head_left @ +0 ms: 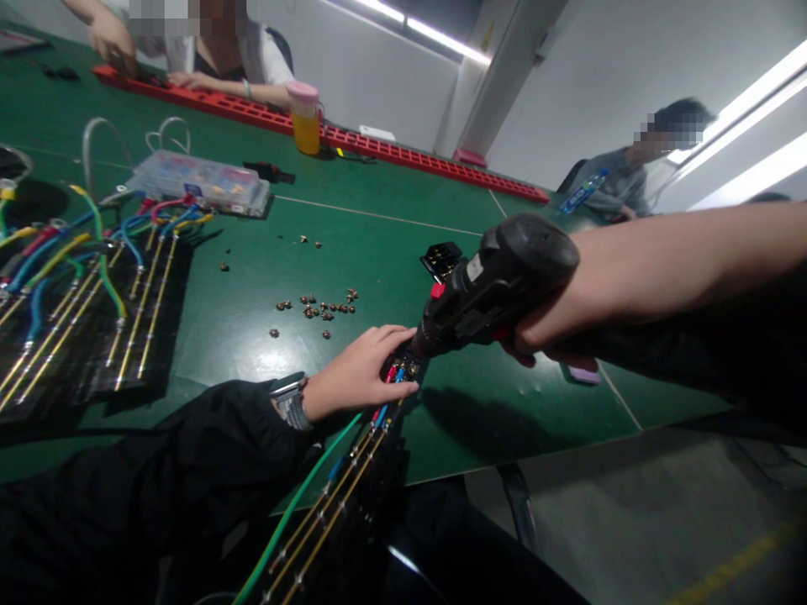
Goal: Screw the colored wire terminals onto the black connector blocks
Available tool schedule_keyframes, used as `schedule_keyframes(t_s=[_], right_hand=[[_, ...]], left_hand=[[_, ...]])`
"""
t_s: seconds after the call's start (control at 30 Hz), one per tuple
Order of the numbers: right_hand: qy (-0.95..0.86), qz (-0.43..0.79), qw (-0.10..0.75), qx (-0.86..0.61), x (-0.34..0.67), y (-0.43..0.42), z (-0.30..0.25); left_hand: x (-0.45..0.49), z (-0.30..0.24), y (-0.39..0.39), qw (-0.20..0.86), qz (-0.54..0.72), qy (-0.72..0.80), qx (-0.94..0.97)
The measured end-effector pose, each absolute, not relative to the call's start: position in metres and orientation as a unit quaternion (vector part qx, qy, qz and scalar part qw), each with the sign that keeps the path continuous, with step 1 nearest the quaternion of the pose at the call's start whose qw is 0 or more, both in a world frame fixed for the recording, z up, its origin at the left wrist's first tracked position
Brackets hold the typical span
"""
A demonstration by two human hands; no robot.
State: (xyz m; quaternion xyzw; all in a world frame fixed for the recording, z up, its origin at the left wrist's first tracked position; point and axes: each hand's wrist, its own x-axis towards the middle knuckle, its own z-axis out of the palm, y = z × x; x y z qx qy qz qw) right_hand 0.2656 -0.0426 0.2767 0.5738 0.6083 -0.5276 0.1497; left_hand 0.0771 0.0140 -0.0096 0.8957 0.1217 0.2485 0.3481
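Note:
My right hand (555,311) is wrapped around the grip of a black cordless drill (470,298). The drill tilts down to the left, and its chuck end meets the wired end of a long black strip (353,521) fitted with brass bars. Steadying that end, my left hand (359,370) has its thumb on one side and its fingers on the other. Red and blue wires (397,376) show between thumb and fingers. The drill's tip is hard to make out there. A green wire (296,496) runs alongside the strip. Several small brass screws (324,309) lie loose beyond my left hand.
More wired brass-bar strips (139,311) lie at the left, near a clear parts box (202,181). A small black part (441,259) sits behind the drill. Farther off are a pink-lidded cup (305,122) and a long red slotted rail (403,149). Two people sit across the table.

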Motion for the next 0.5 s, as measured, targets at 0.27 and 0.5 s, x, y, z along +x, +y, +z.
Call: schedule_keyframes(t_s=[0.27,0.5], right_hand=[[0.595,-0.55,0.144,0.568,0.2699,-0.0449,0.2742],[0.645,-0.504,0.18,0.546,0.2735,-0.0419,0.2761]], left_hand=[[0.077,-0.0094,0.0133,0.345,0.247,0.124,0.897],[0.0772,-0.0106,0.0138,0.349,0.251,0.12,0.895]])
